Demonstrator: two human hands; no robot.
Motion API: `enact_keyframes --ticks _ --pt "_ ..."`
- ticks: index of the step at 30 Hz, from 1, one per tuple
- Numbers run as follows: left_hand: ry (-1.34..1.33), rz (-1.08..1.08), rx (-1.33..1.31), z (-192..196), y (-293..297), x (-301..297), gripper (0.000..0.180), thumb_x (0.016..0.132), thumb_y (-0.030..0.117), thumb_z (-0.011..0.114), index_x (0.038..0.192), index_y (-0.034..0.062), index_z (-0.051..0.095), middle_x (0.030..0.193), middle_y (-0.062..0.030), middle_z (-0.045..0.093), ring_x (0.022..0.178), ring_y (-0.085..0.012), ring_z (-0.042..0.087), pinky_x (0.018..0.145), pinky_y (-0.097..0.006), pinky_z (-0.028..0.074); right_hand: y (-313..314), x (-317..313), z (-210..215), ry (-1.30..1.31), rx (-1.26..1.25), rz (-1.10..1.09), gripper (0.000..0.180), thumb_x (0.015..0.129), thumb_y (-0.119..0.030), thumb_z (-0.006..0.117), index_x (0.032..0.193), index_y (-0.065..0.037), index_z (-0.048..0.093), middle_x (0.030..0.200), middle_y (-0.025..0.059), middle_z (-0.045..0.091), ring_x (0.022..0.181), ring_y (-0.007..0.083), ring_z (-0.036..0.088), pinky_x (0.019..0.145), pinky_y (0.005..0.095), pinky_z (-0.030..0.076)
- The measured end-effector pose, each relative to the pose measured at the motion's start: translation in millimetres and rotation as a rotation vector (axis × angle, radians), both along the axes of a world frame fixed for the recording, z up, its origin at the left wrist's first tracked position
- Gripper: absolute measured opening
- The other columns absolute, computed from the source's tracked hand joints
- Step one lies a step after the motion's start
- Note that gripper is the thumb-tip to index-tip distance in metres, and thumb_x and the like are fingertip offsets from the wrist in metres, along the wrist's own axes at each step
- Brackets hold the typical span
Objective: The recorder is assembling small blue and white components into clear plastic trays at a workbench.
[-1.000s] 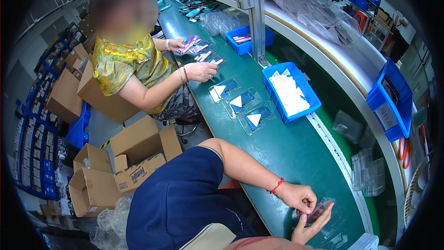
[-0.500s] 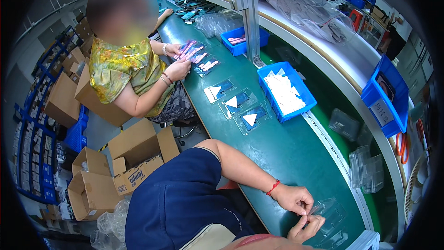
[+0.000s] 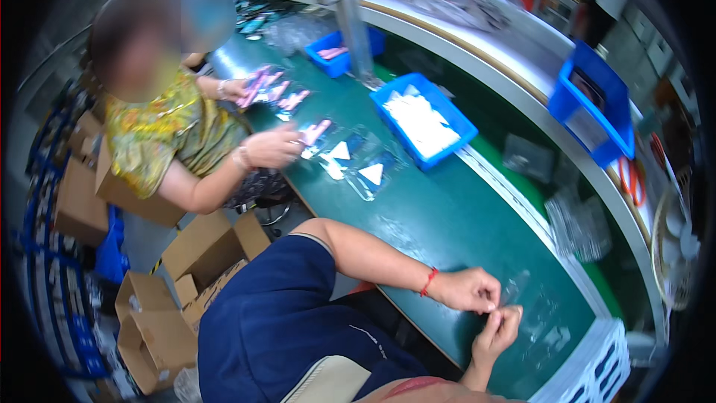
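My left hand [image 3: 470, 289], with a red string bracelet at the wrist, is closed in a pinch. My right hand [image 3: 498, 330] pinches right beside it, the fingertips of both nearly touching. Between and just beyond them shows a thin clear plastic piece [image 3: 514, 286], held over the green table; its exact kind is too blurred to tell. More clear plastic pieces [image 3: 550, 339] lie on the table by my right hand. Farther left along the table, clear packs with white triangles [image 3: 371, 174] lie near a co-worker's hand [image 3: 272, 147].
A blue bin of white pieces [image 3: 424, 123] stands at the table's far side. Behind it, a smaller blue bin [image 3: 332, 54] is next to a metal post [image 3: 347, 15]. On the right are a shelf with a blue bin [image 3: 593, 104] and orange scissors [image 3: 632, 181]. Cardboard boxes [image 3: 160, 328] sit at left.
The view has shifted, and the scene sits farther left. My hands have lifted slightly, still pinching together. The co-worker's near hand has reached to the packs with a pink-striped pack.
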State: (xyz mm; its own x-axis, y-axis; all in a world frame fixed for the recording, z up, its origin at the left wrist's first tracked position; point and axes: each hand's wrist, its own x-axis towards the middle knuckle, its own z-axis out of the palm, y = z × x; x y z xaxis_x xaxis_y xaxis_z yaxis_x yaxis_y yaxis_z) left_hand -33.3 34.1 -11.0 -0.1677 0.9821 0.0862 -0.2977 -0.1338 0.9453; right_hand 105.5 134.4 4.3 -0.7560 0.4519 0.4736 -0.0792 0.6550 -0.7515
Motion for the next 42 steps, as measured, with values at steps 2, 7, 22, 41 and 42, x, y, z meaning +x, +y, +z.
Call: enact_keyframes --ticks 2,7,22,41,42 --pt "-0.035 0.004 -0.028 0 -1 -3 0.011 0.090 0.013 0.060 0.090 0.0016 0.059 0.082 -0.0024 0.061 0.075 -0.0072 0.058 0.066 -0.023 0.048 0 -1 1 0.010 -0.042 -0.001 0.021 0.092 -0.011 0.045 0.074 -0.002 0.042 0.072 0.0063 0.038 0.068 0.0161 0.038 0.061 0.0289 0.032" --pt "-0.102 0.072 -0.293 8 -2 -47 0.011 0.088 0.013 0.064 0.091 0.0024 0.063 0.084 -0.0053 0.063 0.075 -0.0128 0.063 0.063 -0.027 0.054 6 -9 9 0.041 -0.291 -0.227 0.019 0.092 -0.010 0.051 0.074 -0.003 0.047 0.072 0.0013 0.044 0.066 0.0103 0.040 0.059 0.0269 0.035" --pt "1.325 0.885 -0.322 20 -41 -90 0.036 0.079 0.030 0.069 0.104 0.0049 0.061 0.090 -0.0154 0.060 0.086 -0.0341 0.056 0.079 -0.042 0.045 76 70 4 -0.497 0.660 -0.982 0.068 0.075 -0.053 0.065 0.119 -0.002 0.054 0.116 0.0238 0.051 0.110 0.0375 0.045 0.092 0.0493 0.034" --pt "1.232 0.783 -0.131 15 -29 -73 0.028 0.088 0.018 0.058 0.111 0.0011 0.061 0.122 -0.0202 0.051 0.112 -0.0356 0.049 0.097 -0.042 0.037 128 147 68 -0.240 0.613 -1.104 0.040 0.078 -0.023 0.066 0.112 -0.003 0.056 0.104 0.0176 0.059 0.099 0.0350 0.054 0.088 0.0452 0.038" --pt "1.218 0.799 -0.156 17 -36 -77 0.028 0.088 0.017 0.058 0.111 0.0009 0.060 0.122 -0.0199 0.051 0.112 -0.0351 0.050 0.097 -0.042 0.036 146 169 75 -0.322 0.578 -1.208 0.039 0.079 -0.023 0.066 0.111 -0.004 0.057 0.103 0.0167 0.060 0.099 0.0344 0.053 0.089 0.0457 0.037"
